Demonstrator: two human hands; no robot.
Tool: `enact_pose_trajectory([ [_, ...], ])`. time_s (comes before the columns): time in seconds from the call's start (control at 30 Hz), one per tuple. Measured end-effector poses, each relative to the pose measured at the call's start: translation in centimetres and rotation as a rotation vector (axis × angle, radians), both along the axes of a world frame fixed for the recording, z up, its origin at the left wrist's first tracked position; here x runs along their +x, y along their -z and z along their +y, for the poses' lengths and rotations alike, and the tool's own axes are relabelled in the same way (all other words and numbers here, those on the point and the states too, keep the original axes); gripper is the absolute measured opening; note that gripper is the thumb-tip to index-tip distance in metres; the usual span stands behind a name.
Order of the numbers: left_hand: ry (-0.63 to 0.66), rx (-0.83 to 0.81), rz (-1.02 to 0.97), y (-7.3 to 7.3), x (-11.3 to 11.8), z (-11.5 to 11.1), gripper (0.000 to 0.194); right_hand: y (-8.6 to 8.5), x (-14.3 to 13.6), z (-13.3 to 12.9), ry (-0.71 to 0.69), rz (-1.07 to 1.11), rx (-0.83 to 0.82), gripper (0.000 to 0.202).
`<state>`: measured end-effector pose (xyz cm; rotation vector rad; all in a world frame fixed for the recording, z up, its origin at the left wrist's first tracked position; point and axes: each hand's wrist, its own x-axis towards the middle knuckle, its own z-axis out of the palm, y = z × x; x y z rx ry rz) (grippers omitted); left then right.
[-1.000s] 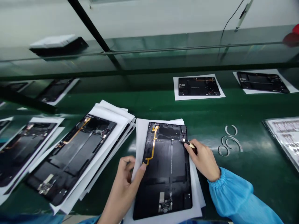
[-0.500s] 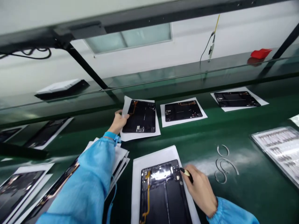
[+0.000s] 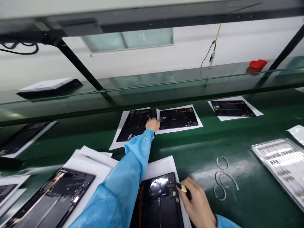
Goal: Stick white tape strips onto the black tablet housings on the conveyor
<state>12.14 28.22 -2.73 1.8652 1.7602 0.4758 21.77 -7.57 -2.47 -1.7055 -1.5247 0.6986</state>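
Observation:
My left hand [image 3: 152, 124] reaches to the back, closed, between a tablet shell with exposed inner parts [image 3: 135, 123] on white paper and a second tablet shell [image 3: 178, 118] on its own paper. It touches the second one's left edge; its fingertips are hidden. My right hand [image 3: 197, 199] is closed on a short pen-like tool [image 3: 182, 187], cream with black ends. Its tip is by the right edge of the near tablet shell [image 3: 165, 202], which lies on a white sheet [image 3: 163, 162]. My left sleeve covers part of that shell.
Another tablet shell [image 3: 232, 108] lies at the back right. Curled white strips [image 3: 220, 186] and a clear-covered tray of small parts [image 3: 282, 161] are on the green bench [image 3: 239, 136]. At left, a tablet shell [image 3: 59, 193] rests on stacked paper. A red bin [image 3: 258, 64] stands on the shelf.
My left hand has let go of the left back tablet shell and moved right to the second one. The left shell now sits turned and flat. My right hand keeps the tool.

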Motion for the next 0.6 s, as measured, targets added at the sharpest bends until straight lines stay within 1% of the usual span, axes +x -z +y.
enact_pose_trajectory([
  [0.07,-0.036,-0.061,-0.145,-0.1,0.3,-0.2,0.033,-0.3,0.0,0.0,0.004,0.051,-0.015,0.021],
  [0.13,-0.058,-0.126,-0.292,-0.8,0.3,-0.7,0.033,-0.6,0.0,0.1,0.022,0.1,-0.007,0.021],
  [0.27,-0.061,-0.292,-0.593,-2.8,1.0,-2.7,0.034,-0.3,0.3,0.3,0.065,0.196,0.003,0.03],
  [0.37,-0.034,-0.414,-0.789,-4.8,1.9,-5.2,0.031,0.1,0.8,0.8,0.131,0.306,-0.023,0.039],
  [0.43,-0.022,-0.467,-0.896,-6.2,2.0,-7.8,0.029,0.0,1.4,1.2,0.175,0.425,-0.03,0.039],
  [0.5,-0.021,-0.492,-0.986,-7.5,1.1,-11.6,0.026,-0.6,2.2,1.6,0.23,0.573,-0.028,0.043],
  [0.57,-0.033,-0.487,-1.061,-8.2,-0.7,-16.8,0.025,-1.5,2.8,1.9,0.304,0.758,-0.025,0.053],
  [0.6,-0.044,-0.478,-1.09,-8.2,-1.9,-19.8,0.028,-1.9,3.1,2.1,0.332,0.855,-0.023,0.057],
])
